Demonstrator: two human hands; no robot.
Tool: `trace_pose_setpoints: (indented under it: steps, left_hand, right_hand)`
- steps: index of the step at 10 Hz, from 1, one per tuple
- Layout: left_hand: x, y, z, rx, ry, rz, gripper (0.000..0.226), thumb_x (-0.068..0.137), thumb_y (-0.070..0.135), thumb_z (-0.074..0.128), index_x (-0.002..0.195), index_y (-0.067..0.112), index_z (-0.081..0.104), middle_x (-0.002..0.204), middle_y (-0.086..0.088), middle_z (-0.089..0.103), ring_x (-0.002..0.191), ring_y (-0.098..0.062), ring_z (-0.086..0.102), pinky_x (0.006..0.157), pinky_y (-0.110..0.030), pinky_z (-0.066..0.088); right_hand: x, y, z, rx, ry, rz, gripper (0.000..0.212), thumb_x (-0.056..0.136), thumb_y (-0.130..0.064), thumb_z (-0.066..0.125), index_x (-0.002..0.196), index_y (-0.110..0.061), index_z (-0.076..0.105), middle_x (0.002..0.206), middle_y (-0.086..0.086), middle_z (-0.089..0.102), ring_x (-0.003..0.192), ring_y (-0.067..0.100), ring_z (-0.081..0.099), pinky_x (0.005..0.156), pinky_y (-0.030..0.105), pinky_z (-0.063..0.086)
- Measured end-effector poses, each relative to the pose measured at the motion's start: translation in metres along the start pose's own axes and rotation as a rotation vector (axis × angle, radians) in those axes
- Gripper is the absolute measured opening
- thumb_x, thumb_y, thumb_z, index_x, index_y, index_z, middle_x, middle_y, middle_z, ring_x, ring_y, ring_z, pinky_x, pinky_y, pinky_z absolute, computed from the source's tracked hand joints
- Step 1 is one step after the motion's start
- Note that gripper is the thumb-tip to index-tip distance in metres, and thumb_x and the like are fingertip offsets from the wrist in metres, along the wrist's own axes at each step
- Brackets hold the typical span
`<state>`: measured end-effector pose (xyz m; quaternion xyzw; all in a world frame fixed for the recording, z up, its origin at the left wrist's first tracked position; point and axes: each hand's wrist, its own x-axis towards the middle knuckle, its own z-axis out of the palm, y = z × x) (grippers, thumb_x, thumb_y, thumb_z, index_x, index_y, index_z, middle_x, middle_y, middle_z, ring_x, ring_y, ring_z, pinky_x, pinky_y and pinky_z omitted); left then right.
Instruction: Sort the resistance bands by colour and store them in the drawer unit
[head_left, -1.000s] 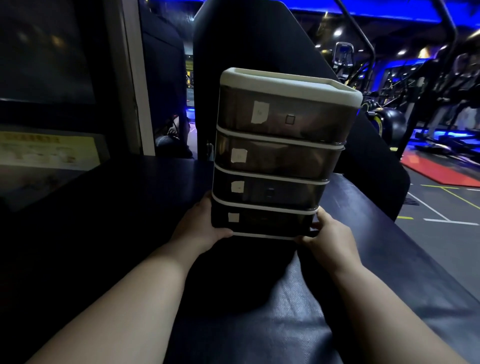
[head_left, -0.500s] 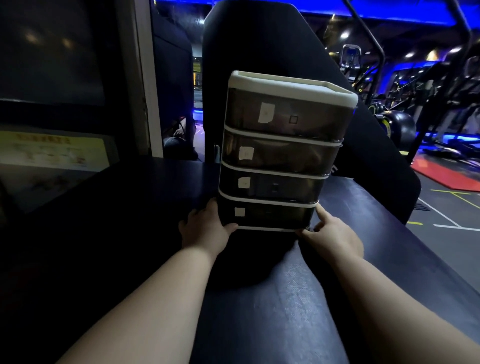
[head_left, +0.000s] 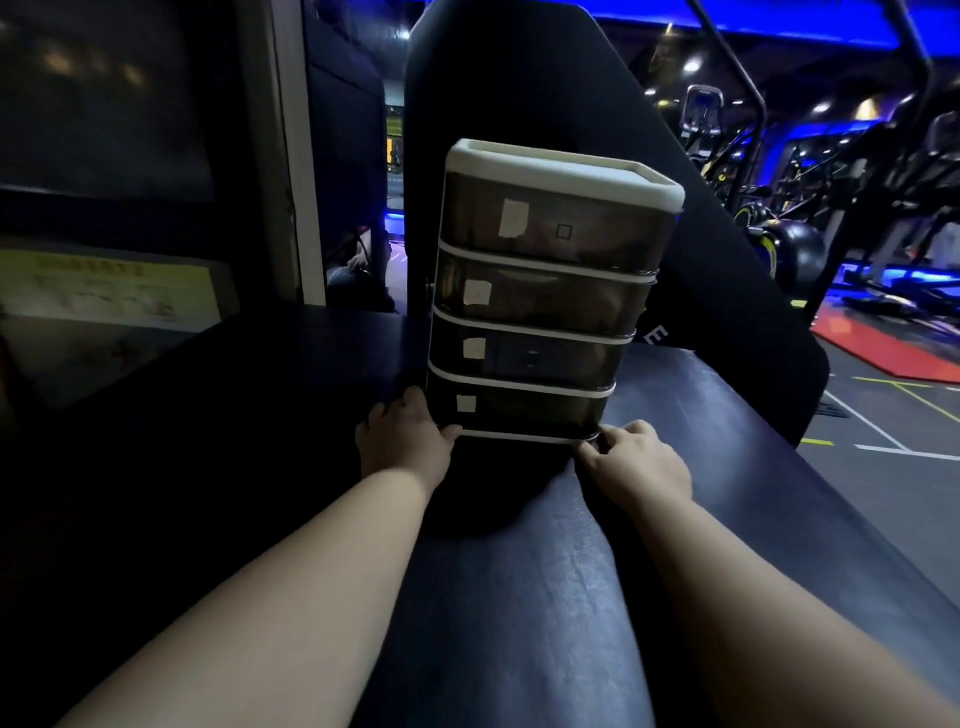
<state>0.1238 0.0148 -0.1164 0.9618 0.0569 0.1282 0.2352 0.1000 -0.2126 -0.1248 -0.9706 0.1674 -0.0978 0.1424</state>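
Left hand (head_left: 402, 441) is wrapped round the lower left corner of the drawer unit (head_left: 545, 296), thumb lying along the front bottom edge and fingers tucked round the side. Right hand (head_left: 639, 462) is curled up at the lower right corner, and thumb and forefinger look like they're pinching the white base rim

Unit is standing upright in the middle of the dark bench pad (head_left: 519, 597), just in front of the tall back pad (head_left: 519, 78). Can't tell if it's actually touching that

Handling-wise, my guess: it's a tall narrow four-drawer tower in hard smooth plastic, so probably light but tippy. The frame is white with rounded corners and a shallow top tray (head_left: 561, 169). The fronts are smoky see-through panels, each with a little paper label (head_left: 513, 218) stuck near the left. Glossy plastic like that is slippery on bare skin, and the drawers would likely slide out toward you if it leans to the near side. So I'd say grab low on the frame with both hands, like they're doing, and never by a drawer front. The bench pad looks like soft wrinkly vinyl, a bit shiny. I reckon the base would drag and catch on it rather than glide, so lifting beats shoving

No loose resistance bands anywhere I can see, and the fronts, bottom drawer (head_left: 519, 408) included, are too dark to tell what's inside
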Motion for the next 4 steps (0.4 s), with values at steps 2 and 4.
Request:
trace_pose_setpoints:
  steps: [2,4]
  left_hand:
    - [-0.019,0.003,-0.006,0.222,-0.128,0.056,0.043,0.098,0.045,0.039,0.131,0.019,0.042,0.139,-0.006,0.042,0.129,-0.027,0.036,0.104,-0.042,0.028]
    - [-0.044,0.005,-0.004,0.245,-0.168,0.134,0.041,0.098,0.038,0.036,0.137,0.024,0.037,0.141,-0.002,0.039,0.129,-0.024,0.033,0.106,-0.041,0.028]
  right_hand:
    - [-0.022,0.012,-0.017,0.101,-0.189,-0.105,0.066,0.078,-0.058,0.064,0.134,-0.025,0.05,0.136,0.002,0.055,0.127,0.026,0.047,0.101,0.034,0.041]
    - [-0.052,0.015,-0.01,0.021,-0.032,-0.253,0.037,0.091,-0.047,0.048,0.115,-0.023,0.058,0.133,-0.002,0.054,0.126,0.024,0.042,0.102,0.035,0.035]
